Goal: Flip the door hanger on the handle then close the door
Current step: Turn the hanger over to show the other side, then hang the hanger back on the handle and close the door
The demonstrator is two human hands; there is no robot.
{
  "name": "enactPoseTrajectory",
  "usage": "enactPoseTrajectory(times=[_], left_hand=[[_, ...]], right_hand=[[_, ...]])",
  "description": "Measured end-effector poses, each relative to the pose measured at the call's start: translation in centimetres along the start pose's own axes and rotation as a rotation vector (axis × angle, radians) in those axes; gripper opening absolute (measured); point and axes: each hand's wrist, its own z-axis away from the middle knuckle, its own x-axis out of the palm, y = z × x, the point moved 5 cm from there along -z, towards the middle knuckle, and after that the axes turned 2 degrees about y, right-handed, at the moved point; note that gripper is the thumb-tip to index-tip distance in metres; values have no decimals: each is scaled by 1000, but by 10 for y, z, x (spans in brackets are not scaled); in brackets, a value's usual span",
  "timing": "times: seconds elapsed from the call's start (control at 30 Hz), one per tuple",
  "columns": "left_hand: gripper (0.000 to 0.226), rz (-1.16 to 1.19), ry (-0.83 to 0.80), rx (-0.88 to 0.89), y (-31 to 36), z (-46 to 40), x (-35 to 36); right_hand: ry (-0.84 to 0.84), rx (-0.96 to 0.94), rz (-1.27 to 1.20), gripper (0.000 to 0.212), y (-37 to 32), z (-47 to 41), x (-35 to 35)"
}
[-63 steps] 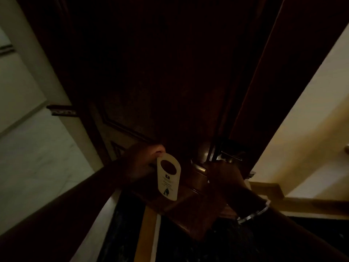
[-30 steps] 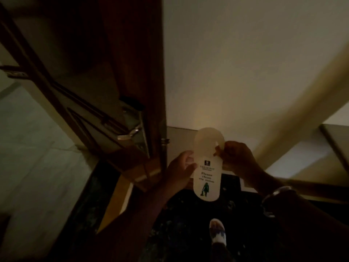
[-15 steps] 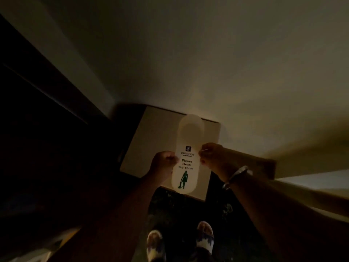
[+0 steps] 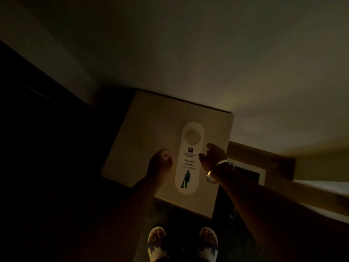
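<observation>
Head view, very dim. Far left is nearly black, prob. the dark door (image 4: 37, 129), detail can't be made out. Moving right, the left hand (image 4: 160, 163) hangs over a pale square surface (image 4: 143, 133), fingers loosely curled and apart, clamped on nothing; its grip sits just beside the left edge of the door hanger (image 4: 189, 157), whether skin touches card I can't tell. The hanger lies flat on the pale surface, long axis running away from the person, round hole end far, rounded bottom end near. Printed side up: small logo, "Please clean my room", green figure w/ a vacuum. Right of it, the right hand (image 4: 211, 157) has fingers spread and apart, fingertips at or just off the hanger's right edge about level w/ the logo, not clamped on it. A light bangle (image 4: 217, 172) rings the right wrist. So the hanger sits between the two hands, held by neither. Below, two feet in patterned slippers (image 4: 156, 241) stand on dark floor. Upper right is a plain pale wall (image 4: 245, 53).
</observation>
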Motion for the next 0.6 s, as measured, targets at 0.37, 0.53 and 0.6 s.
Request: enactPoseTrajectory(times=[0.37,0.53,0.6], left_hand=[[57,-452,-90,125,111,168,-135],[63,-886,38,278,184,273,-229],[53,-1022,182,366,222,313,-266]], right_hand=[[-144,-476,372,61,-141,169,-139],[-150,-721,342,66,-225,269,-186],[-168,-791,262,68,-252,298,-196]])
